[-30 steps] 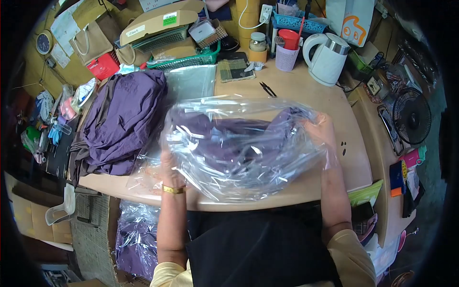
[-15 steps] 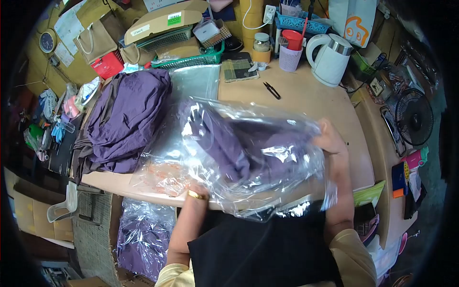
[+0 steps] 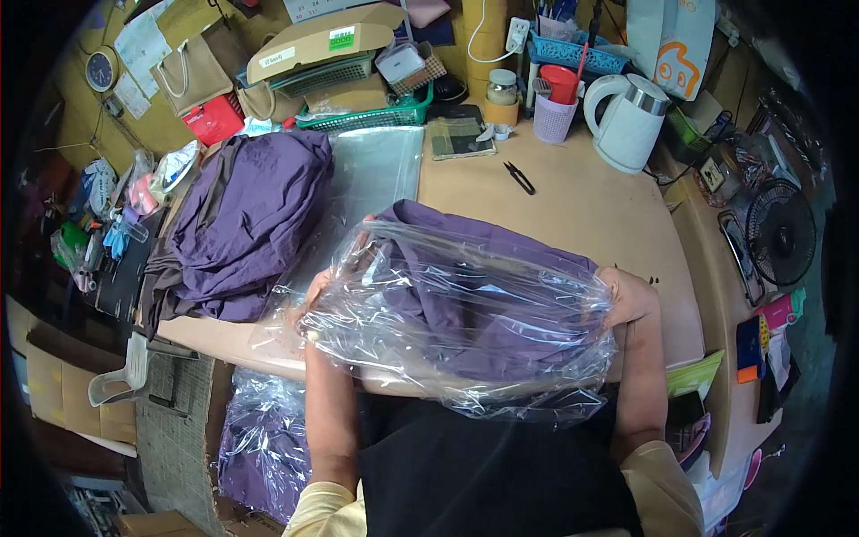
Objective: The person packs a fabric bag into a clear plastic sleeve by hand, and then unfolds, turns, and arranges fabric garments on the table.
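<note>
A clear plastic bag [image 3: 528,389] is stretched between my hands at the table's front edge, with a purple garment [image 3: 501,336] mostly inside it. Part of the purple cloth shows beyond the bag's far edge. My left hand [image 3: 324,291] grips the bag's left side, its fingers partly seen through the film. On the other side, my right hand [image 3: 629,295] is closed on the bag's right edge. A heap of purple garments [image 3: 246,224] lies left of the bag. Beside that heap is a stack of flat clear bags [image 3: 380,170].
Small black thread snips [image 3: 519,178] lie on the table [image 3: 591,206]. A white kettle [image 3: 626,123], a lilac cup [image 3: 555,121] and a green basket [image 3: 385,116] stand along the back. At lower left, a cardboard box [image 3: 217,430] holds bagged purple cloth [image 3: 264,447].
My left hand has moved up and left from the table edge to the bag's side. The bag is now pulled taut, and my right hand sits slightly lower.
</note>
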A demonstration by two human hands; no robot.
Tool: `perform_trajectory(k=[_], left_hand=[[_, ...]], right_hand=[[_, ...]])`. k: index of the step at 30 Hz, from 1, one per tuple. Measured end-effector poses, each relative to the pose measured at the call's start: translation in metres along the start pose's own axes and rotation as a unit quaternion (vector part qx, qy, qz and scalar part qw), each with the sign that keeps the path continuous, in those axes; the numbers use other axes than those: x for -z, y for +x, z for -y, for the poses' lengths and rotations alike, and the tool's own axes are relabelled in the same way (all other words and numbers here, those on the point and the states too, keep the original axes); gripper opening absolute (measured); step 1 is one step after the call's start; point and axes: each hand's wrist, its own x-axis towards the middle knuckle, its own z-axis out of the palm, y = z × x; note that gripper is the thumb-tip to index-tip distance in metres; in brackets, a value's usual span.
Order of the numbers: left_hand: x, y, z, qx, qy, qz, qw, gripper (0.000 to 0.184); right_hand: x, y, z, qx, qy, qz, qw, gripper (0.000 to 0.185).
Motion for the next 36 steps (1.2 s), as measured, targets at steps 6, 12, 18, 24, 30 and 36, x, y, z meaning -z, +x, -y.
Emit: perform_trajectory(k=[6,12,18,24,30,36], left_hand=[[0.008,0.014,-0.008,0.030,0.054,0.094,0.994,0.030],[-0.015,0.028,-0.012,0.075,0.048,0.109,0.990,0.021],[-0.016,0.041,0.032,0.070,-0.006,0.009,0.997,0.016],[-0.018,0.053,0.036,-0.031,0.081,0.029,0.996,0.010],[-0.010,0.039,0.035,0.077,-0.179,-0.035,0.980,0.016],[-0.048,-0.007,-0.048,-0.170,0.240,-0.115,0.949,0.029]], right_hand=[[0.000,-0.005,0.005,-0.014,0.019,-0.012,1.000,0.034],[0.004,-0.003,-0.003,0.004,0.036,-0.034,0.999,0.032],[0.018,-0.013,-0.015,0.052,0.030,-0.079,0.995,0.033],[0.015,-0.009,-0.013,0.060,0.046,-0.102,0.992,0.033],[0.012,-0.024,-0.043,0.046,0.004,-0.297,0.954,0.032],[-0.031,0.003,-0.006,0.048,0.085,-0.377,0.921,0.029]])
